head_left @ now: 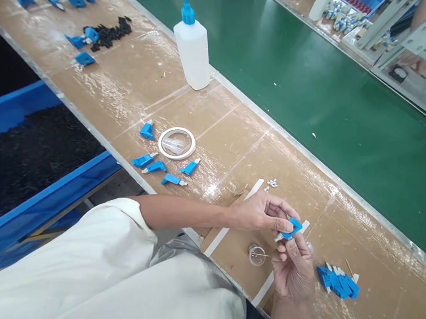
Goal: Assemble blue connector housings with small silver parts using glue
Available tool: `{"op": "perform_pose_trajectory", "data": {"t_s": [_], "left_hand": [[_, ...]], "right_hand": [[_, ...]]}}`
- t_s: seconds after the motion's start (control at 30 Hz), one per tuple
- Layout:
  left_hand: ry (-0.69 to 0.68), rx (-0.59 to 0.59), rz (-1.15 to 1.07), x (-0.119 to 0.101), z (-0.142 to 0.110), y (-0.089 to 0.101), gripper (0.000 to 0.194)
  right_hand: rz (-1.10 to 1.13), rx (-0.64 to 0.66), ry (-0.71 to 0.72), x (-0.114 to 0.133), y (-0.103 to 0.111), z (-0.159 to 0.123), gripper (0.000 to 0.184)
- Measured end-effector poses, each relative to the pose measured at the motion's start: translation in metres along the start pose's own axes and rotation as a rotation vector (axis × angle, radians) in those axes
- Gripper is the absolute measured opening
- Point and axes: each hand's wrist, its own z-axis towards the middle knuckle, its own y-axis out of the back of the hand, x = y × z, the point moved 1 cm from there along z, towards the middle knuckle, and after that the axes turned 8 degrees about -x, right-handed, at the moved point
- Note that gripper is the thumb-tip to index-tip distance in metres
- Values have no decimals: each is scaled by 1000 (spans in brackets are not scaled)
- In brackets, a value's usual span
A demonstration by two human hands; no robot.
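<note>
A small blue plastic part [292,227] with a pale tip is pinched between my two hands. Thumb and fingers of my left hand [263,212] close on it from the left; my right hand [295,268] grips it from below. Just under the hands stands a small clear cup [256,255] with a thin stick lying across it. Tiny white pieces [272,183] lie beyond my left hand. Right of my right hand is a pile of similar blue parts [337,281], and more blue parts [154,167] are spread left of my left forearm.
A roll of white tape [176,143] lies on the cardboard-covered bench [230,146]. A white squeeze bottle [192,51] stands near the green belt [287,80]. Black pieces [109,34] are heaped at far left. A blue bin [30,165] of black bits sits below the bench.
</note>
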Motion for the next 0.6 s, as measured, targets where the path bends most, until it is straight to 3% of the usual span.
{"op": "perform_pose_trajectory", "data": {"t_s": [0.3, 0.47, 0.6], "left_hand": [[19, 17, 1, -6, -3, -6, 66], [-5, 40, 8, -9, -8, -13, 63], [-24, 55, 82, -11, -11, -20, 55]], "right_hand": [[-14, 43, 40, 4, -1, -8, 35], [-14, -18, 77, 1, -2, -14, 37], [-7, -145, 107, 4, -3, -22, 47]]}}
